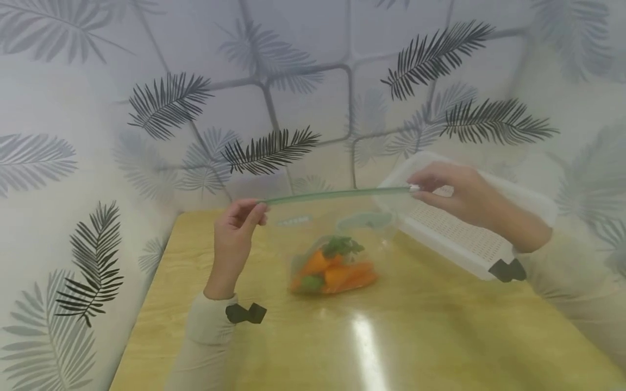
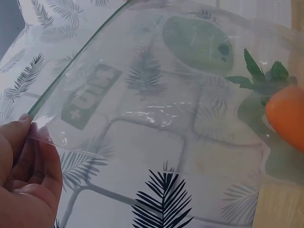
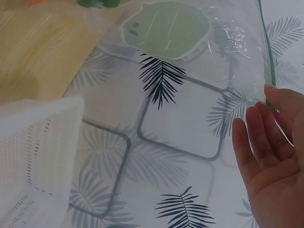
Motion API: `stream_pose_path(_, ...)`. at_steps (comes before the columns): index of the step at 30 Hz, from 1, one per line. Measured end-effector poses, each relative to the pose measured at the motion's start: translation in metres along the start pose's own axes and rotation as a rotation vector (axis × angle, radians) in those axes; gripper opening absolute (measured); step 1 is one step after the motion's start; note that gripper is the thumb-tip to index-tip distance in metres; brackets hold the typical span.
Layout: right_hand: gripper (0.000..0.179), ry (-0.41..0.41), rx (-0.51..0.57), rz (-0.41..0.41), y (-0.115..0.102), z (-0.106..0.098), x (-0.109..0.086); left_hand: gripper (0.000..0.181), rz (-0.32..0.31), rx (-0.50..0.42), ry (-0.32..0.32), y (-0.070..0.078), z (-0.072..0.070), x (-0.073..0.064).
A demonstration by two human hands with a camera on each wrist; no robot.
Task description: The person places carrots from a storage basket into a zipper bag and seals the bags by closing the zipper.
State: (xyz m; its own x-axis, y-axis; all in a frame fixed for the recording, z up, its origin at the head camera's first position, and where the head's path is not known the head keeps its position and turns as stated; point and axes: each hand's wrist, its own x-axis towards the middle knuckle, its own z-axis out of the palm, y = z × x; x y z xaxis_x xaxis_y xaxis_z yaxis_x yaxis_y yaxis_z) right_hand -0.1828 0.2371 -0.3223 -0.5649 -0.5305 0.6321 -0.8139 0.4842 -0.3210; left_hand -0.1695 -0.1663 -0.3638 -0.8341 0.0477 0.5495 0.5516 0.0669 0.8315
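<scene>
A clear zip bag (image 1: pixel 323 212) with a green zip strip (image 1: pixel 337 194) hangs stretched between the two hands, over the table. My left hand (image 1: pixel 235 236) pinches the left end of the strip between thumb and fingers. At the other end, my right hand (image 1: pixel 457 190) pinches the strip's corner, where a small white piece (image 1: pixel 414 188) shows. Orange carrots (image 1: pixel 349 275) and a sprig of green leaves (image 1: pixel 342 246) lie in the bottom of the bag. Pale green printed patches (image 2: pixel 197 45) mark its side. Whether the zip is closed, I cannot tell.
A white perforated plastic basket (image 1: pixel 450 244) stands behind the bag at the right, below my right forearm. The yellowish wooden table (image 1: pixel 274 347) meets a leaf-patterned wall (image 1: pixel 313 108) at the back and left.
</scene>
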Motion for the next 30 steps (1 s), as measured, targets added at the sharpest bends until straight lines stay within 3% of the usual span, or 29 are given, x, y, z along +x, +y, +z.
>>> stream_pose_path(6, 0.02, -0.025, 0.04, 0.208, 0.003, 0.008, -0.002, 0.015, -0.059, 0.05, -0.033, 0.017, -0.006, -0.001)
stream_pose_path(10, 0.015, -0.032, 0.081, 0.308, 0.002, 0.01, 0.002, 0.019, -0.105, 0.13, -0.042, 0.016, -0.013, 0.006)
stream_pose_path(14, 0.012, -0.047, 0.155, 0.366, 0.002, 0.012, 0.01, 0.02, -0.118, 0.157, -0.048, 0.005, -0.02, 0.015)
stream_pose_path(20, 0.018, -0.064, 0.185, 0.467, 0.0, 0.015, 0.024, 0.024, -0.06, 0.248, -0.071, -0.008, -0.026, 0.036)
stream_pose_path(27, 0.029, -0.037, 0.164, 0.551, 0.002, 0.017, 0.049, 0.026, -0.145, 0.287, -0.08, -0.005, -0.029, 0.067)
stream_pose_path(30, 0.031, -0.019, 0.193, 0.579, 0.005, 0.018, 0.061, 0.024, -0.135, 0.296, -0.068, 0.003, -0.028, 0.08)
